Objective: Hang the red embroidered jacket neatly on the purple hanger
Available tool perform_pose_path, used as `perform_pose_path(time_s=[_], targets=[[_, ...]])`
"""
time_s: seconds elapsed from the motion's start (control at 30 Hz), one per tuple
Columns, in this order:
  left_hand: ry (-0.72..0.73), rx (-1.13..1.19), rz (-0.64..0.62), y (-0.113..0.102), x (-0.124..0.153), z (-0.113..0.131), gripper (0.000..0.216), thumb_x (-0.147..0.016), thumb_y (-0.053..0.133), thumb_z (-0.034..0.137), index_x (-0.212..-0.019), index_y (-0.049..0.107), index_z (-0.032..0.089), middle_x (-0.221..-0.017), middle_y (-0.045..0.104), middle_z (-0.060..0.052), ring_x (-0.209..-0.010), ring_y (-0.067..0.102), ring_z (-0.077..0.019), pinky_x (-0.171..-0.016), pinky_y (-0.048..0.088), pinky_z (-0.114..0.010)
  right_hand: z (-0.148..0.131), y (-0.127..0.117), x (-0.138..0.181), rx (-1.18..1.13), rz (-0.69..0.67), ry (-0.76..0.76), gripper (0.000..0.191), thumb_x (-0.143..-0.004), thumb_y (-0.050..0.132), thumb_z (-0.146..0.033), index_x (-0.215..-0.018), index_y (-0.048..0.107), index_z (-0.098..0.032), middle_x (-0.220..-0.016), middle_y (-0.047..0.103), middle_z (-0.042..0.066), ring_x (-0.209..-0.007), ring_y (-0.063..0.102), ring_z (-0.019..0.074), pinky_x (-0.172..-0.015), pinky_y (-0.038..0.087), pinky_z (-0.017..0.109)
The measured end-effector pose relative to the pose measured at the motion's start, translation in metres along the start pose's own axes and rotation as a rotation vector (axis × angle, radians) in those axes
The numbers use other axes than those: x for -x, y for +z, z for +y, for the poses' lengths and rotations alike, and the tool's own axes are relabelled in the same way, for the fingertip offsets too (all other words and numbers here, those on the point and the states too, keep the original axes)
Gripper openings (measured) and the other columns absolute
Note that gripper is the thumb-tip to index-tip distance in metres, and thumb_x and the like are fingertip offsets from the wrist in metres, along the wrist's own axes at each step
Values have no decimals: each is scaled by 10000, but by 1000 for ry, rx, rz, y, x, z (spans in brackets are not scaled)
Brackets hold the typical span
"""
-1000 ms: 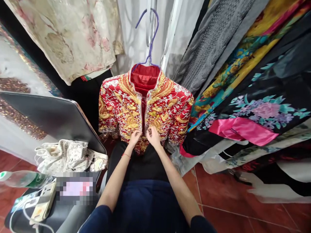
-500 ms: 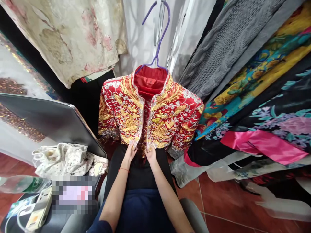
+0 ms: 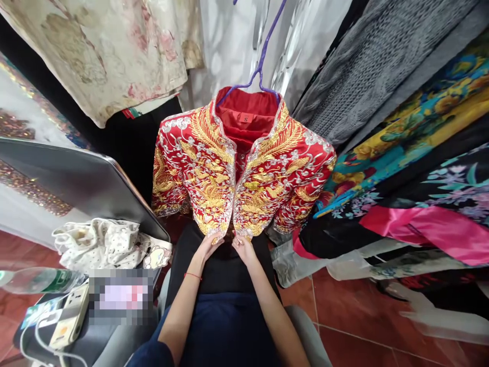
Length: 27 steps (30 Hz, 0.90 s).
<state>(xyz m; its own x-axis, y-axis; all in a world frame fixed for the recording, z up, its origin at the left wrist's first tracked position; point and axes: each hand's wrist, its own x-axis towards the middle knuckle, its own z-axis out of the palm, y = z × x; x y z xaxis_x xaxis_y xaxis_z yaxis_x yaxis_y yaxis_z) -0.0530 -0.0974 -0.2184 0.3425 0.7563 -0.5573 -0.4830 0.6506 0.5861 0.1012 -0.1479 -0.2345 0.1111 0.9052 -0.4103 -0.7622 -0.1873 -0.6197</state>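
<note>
Hands first: we are holding our left hand point(image 3: 208, 248) and our right hand point(image 3: 243, 248) close together at the bottom hem of the red jacket point(image 3: 240, 176), each one pinching an edge of the front opening between fingers and thumb. The two are almost touching but are gripping separate flaps. The jacket is hanging in front of us on a purple hanger point(image 3: 263, 66), its front heavy with gold and silver embroidery, and the flaps are meeting in a line down the middle.

We are judging that the main risk lies in pulling downward on the hem. The hook of the hanger is running out of view at the top, so we cannot tell how firmly it is sitting; a tug could tip the hanger and let the jacket slide off one shoulder. The raised stitching could also be snagging on a fingernail or on the red string point(image 3: 193, 276) around our left wrist, and a loose thread there would be spoiling the pattern. Dragging one flap lower than the other would be leaving the front crooked.

As for writing, we are making out a small label point(image 3: 245, 119) inside the collar bearing what looks like a single letter S. A bottle point(image 3: 42, 280) at the left is carrying a green label, too blurred to read, beside a power strip point(image 3: 71, 316).
</note>
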Motion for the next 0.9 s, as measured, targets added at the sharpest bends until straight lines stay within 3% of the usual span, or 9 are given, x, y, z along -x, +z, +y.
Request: perform_pose_path(time_s=[0.3,0.53,0.63,0.73,0.9], targets=[[55,-21,-33,16,16,1,576,-593,912,219,-1127,704,159,-1044,754,-114,-901,701,-197,-819,534,-297,10,6,3,30,5,-44,314,-630,864,-375,-813,699,-181,-455,416,-89,-478,355,74,-506,335,247],[43,-50,-50,19,17,3,536,-593,916,255,-1082,728,140,-1011,758,-106,-779,674,-147,-726,509,-258,12,4,2,28,46,-70,303,-616,866,-373,-782,699,-181,-454,426,-84,-478,394,79,-497,361,251],[46,-59,-52,19,18,3,534,-606,912,251,-1092,725,134,-993,759,-105,-742,668,-140,-717,510,-262,14,5,3,3,89,-91,322,-566,892,-331,-772,679,-202,-542,534,-62,-510,450,85,-503,392,252],[61,-48,-59,23,19,0,556,-628,900,252,-1138,710,143,-1078,748,-124,-868,700,-193,-817,534,-307,18,11,4,-32,122,-106,383,-520,910,-315,-807,677,-214,-690,648,-23,-599,546,112,-546,457,266],[130,6,-79,29,19,-9,596,-606,910,247,-1156,697,163,-1169,726,-115,-1036,687,-221,-954,513,-320,27,24,10,-75,137,-139,405,-584,875,-327,-932,690,-234,-863,707,2,-731,618,136,-618,508,269]])
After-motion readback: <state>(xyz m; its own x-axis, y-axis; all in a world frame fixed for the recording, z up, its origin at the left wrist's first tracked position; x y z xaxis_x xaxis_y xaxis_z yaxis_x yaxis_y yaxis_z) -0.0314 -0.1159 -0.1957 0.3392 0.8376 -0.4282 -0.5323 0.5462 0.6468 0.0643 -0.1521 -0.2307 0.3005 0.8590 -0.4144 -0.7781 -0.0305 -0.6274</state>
